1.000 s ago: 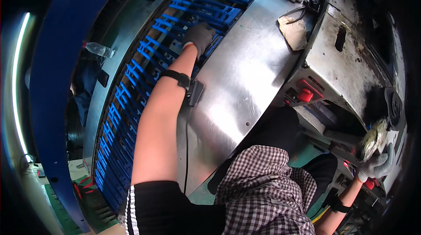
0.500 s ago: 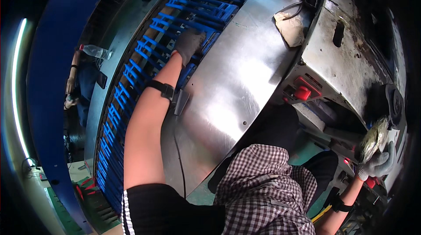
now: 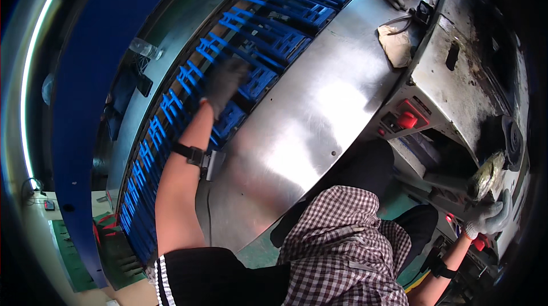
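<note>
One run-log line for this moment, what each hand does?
left hand: gloved, on blue conveyor | right hand: gloved, holding fish at machine | steel table

One head-worn fisheye view, looking steeply down over the checked shirt (image 3: 342, 249) from close above. Facing a curved steel table (image 3: 297, 129), with the blue slatted conveyor (image 3: 251, 49) bending away upper left and a grey machine (image 3: 474, 83) at right. Forearms entering from the lower edge. Straight edges bowed near the rim, corners dark.
</note>
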### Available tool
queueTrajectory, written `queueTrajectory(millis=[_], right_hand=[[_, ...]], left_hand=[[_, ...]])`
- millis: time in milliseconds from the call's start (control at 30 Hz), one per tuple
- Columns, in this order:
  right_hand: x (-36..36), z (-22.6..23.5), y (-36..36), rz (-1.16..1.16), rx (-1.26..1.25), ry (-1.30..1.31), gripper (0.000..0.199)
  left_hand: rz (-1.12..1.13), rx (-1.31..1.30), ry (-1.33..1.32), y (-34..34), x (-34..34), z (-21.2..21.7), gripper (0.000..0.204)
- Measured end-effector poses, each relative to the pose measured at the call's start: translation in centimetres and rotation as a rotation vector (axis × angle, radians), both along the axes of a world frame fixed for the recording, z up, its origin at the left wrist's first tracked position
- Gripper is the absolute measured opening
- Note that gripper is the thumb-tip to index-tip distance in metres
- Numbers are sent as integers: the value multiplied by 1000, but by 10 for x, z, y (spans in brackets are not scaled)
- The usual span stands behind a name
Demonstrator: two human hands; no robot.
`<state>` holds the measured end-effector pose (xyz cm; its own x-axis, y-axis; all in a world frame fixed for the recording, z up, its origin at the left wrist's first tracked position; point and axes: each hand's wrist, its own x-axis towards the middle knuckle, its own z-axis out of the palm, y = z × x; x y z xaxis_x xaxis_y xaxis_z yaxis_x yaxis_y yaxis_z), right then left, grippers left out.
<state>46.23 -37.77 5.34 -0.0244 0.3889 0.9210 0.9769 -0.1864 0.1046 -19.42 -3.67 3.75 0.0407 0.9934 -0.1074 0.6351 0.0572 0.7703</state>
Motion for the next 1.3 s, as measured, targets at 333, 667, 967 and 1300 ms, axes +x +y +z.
queueTrajectory(millis=[333,667,967,1300], right_hand=[[16,-12,-1,0,58,107,38],[17,-10,2,-116,34,230,42],[16,-8,-2,-92,19,150,37],[16,-8,0,-19,30,58,36]], left_hand=[[-48,171,362,2,-25,-35,42],[157,131,579,16,17,-36,63],[-75,94,270,12,-8,-35,42],[13,230,312,13,2,-41,44]])
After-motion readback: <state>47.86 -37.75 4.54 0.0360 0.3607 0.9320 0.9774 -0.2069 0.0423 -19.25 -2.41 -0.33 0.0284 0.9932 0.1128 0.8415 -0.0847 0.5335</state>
